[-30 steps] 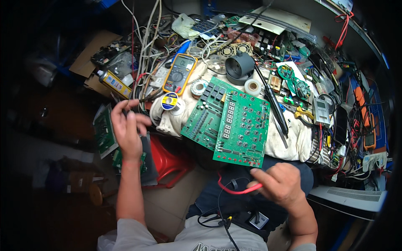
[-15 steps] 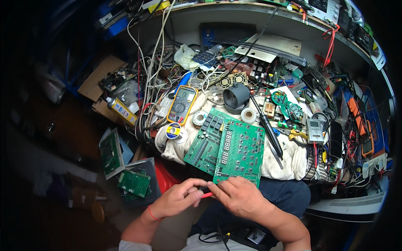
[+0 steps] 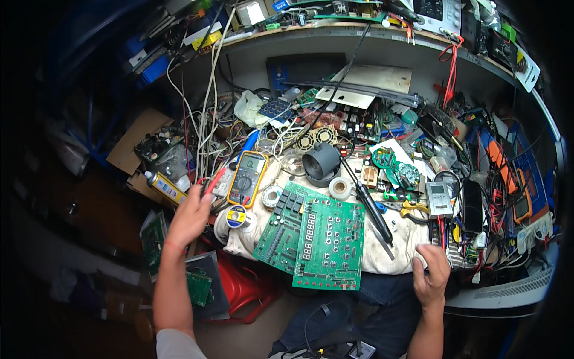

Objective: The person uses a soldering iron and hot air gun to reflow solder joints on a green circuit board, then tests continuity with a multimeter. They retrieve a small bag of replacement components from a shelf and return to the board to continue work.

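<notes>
My left hand [image 3: 188,215] is raised at the bench's left side, closed on a red test probe [image 3: 216,179] that points up toward the yellow multimeter [image 3: 247,178]. My right hand [image 3: 431,275] is held at the right front edge of the white cloth [image 3: 391,254], fingers loosely bent and apart, with nothing in it. Between the hands lies a green circuit board with a digit display and push buttons [image 3: 335,239]. It partly overlaps a second green board with black relays [image 3: 276,230]. A solder spool [image 3: 237,218] sits just right of my left hand.
Right of the boards lie a black pen-shaped tool [image 3: 372,209], yellow-handled pliers [image 3: 412,209] and a grey tester [image 3: 440,200]. A grey cup [image 3: 321,160] and a tape roll [image 3: 340,188] stand behind. Tangled cables crowd the back left; a red stool [image 3: 245,287] is below.
My hands have parted from the boards' front edge. The left carried the red probe up and left toward the multimeter; the right moved to the right and let go.
</notes>
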Demonstrator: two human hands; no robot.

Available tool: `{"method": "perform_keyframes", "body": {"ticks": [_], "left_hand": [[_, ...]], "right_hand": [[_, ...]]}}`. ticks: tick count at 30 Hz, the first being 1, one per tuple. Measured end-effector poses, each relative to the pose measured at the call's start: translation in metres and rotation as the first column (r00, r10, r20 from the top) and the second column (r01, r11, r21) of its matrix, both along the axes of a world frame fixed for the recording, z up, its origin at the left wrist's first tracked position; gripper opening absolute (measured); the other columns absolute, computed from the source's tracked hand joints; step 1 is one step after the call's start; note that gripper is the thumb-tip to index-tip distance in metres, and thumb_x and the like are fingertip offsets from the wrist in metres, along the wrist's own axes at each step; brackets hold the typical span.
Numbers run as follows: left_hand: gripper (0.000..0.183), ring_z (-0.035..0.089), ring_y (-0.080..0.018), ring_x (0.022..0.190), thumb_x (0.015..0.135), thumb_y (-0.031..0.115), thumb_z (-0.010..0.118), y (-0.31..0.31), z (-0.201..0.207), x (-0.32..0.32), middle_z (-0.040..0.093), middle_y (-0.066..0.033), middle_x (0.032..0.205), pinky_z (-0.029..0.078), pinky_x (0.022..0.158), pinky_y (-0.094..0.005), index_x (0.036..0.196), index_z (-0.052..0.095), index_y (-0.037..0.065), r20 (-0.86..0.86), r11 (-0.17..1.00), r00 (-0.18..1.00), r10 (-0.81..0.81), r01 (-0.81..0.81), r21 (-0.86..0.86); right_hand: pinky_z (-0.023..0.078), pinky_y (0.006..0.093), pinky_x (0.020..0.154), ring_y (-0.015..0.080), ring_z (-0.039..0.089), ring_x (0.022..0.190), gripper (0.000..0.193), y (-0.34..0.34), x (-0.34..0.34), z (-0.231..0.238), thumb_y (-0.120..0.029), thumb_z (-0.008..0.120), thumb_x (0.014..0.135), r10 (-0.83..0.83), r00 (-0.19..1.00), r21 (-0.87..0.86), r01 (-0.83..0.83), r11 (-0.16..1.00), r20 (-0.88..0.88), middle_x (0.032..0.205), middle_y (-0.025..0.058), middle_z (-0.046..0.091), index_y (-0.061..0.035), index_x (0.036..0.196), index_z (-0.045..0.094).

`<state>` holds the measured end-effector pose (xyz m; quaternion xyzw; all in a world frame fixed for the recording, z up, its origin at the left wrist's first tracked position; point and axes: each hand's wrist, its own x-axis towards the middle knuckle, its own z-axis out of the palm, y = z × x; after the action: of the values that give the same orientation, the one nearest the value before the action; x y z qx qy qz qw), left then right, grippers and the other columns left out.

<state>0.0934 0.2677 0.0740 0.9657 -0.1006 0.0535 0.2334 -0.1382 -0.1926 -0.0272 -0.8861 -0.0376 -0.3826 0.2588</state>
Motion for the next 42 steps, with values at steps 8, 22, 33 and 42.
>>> {"method": "perform_keyframes", "body": {"ticks": [8,22,33,42], "left_hand": [[0.035,0.066,-0.0400,0.112,0.104,0.023,0.053,-0.090,-0.068,0.121,0.069,-0.0263,0.118,0.050,0.099,-0.0422,0.124,0.064,-0.004,0.137,0.977,0.988,-0.077,0.102,-0.188],[0.052,0.056,-0.0430,0.123,0.093,0.022,0.064,-0.080,-0.113,0.103,0.060,-0.0268,0.130,0.044,0.109,-0.0484,0.138,0.056,-0.003,0.157,0.965,0.960,-0.232,0.206,0.165],[0.040,0.059,-0.0416,0.116,0.095,0.016,0.068,-0.056,-0.116,0.057,0.064,-0.0204,0.123,0.047,0.101,-0.0464,0.132,0.060,0.004,0.148,0.951,0.939,-0.310,0.310,0.024],[0.039,0.060,-0.0401,0.116,0.094,0.018,0.070,-0.060,-0.114,0.048,0.065,-0.0200,0.123,0.047,0.101,-0.0454,0.129,0.062,0.004,0.156,0.961,0.949,-0.275,0.277,0.010]], "right_hand": [[0.053,0.0402,0.075,0.0348,0.067,0.082,0.025,-0.023,-0.058,-0.042,0.012,0.068,0.081,-0.108,0.992,0.076,0.113,0.991,-0.064,0.094,0.0169,0.069,0.0031,0.105,0.069],[0.053,0.0406,0.081,0.0351,0.067,0.089,0.015,-0.019,-0.076,-0.068,0.005,0.065,0.091,-0.275,0.941,0.193,0.313,0.930,-0.200,0.096,0.0182,0.070,0.0028,0.105,0.070],[0.055,0.0418,0.082,0.0351,0.069,0.092,0.017,-0.014,-0.067,-0.058,-0.006,0.074,0.086,-0.291,0.919,0.145,0.336,0.931,-0.265,0.100,0.0151,0.073,-0.0021,0.103,0.074],[0.055,0.0410,0.081,0.0348,0.070,0.091,0.017,-0.016,-0.070,-0.055,-0.005,0.074,0.086,-0.300,0.921,0.174,0.347,0.921,-0.248,0.099,0.0144,0.073,-0.0024,0.103,0.074]]}}
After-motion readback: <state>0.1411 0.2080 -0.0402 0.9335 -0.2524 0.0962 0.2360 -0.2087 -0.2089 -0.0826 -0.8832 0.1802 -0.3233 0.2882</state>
